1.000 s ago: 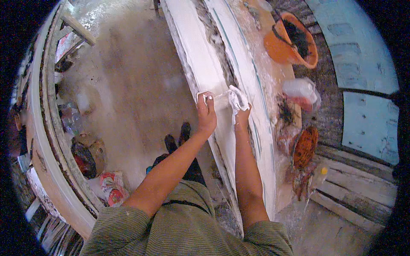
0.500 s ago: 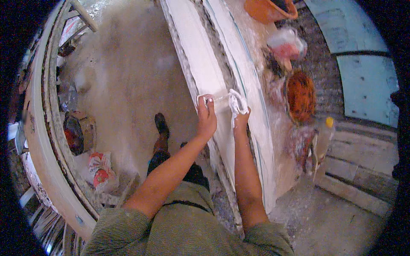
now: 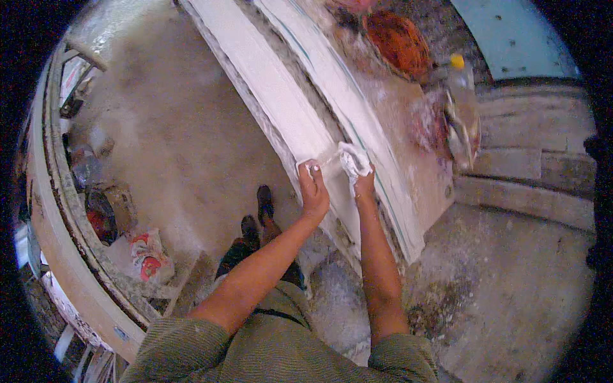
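Observation:
Two long white strips run side by side along the bench, with a rough grey gap between them. My left hand (image 3: 313, 195) is closed at the outer edge of the left strip (image 3: 255, 83). Its fingers grip one end of a pale flat piece (image 3: 332, 167) that lies across this strip. At the other end, my right hand (image 3: 364, 185) is closed on a crumpled white wad (image 3: 353, 159), which looks like wet cloth or paste; its exact kind is unclear. Beside my right hand runs the right strip (image 3: 338, 76), with a thin green line along it.
Right of the strips stand a clear bottle with a yellow cap (image 3: 457, 62) and an orange-brown fibrous heap (image 3: 397, 43). Pale blocks or boards (image 3: 511, 163) lie beyond. On the left are a curved bench edge (image 3: 70, 262) and a red-and-white bag (image 3: 150, 255).
I have moved back toward the near end of the strips, both hands travelling along with the flat piece and the white wad. Both grips look unchanged. The bottle now appears farther up in view.

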The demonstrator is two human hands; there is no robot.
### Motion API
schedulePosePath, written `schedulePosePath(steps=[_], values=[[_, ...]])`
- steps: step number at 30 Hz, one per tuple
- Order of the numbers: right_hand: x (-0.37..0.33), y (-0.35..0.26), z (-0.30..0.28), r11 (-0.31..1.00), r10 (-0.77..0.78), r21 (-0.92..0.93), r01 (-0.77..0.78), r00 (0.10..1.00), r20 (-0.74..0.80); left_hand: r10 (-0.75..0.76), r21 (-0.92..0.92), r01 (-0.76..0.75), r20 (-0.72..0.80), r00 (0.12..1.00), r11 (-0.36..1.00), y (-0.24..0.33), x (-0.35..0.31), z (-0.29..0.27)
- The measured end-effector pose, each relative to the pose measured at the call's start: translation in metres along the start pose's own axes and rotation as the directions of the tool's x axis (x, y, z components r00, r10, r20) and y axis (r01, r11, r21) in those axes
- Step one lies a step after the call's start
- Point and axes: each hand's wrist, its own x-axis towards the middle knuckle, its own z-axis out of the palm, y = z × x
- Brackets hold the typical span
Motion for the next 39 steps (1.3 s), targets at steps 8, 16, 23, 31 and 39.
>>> schedulePosePath(steps=[8,16,23,31,39], values=[[-0.093,0.008,-0.090,0.982,-0.023,-0.187,0.019,1.000,-0.017,-0.106,0.069,0.097,0.134,0.985,0.993,-0.022,-0.128,0.021],[-0.194,0.034,-0.184,0.967,0.114,-0.217,-0.131,0.989,-0.090,-0.179,0.076,0.168,0.170,0.969,0.983,-0.039,-0.257,0.046],[-0.267,0.060,-0.252,0.957,-0.080,-0.281,0.072,0.997,-0.018,-0.232,0.115,0.208,0.259,0.938,0.971,-0.059,-0.354,0.059],[-0.368,0.099,-0.255,0.875,-0.107,-0.460,-0.152,0.865,-0.490,-0.318,0.266,0.222,0.404,0.858,0.938,-0.067,-0.415,0.060],[-0.435,0.104,-0.238,0.880,0.035,-0.305,-0.365,0.689,-0.724,-0.414,0.297,0.296,0.521,0.746,0.908,-0.063,-0.434,0.059]])
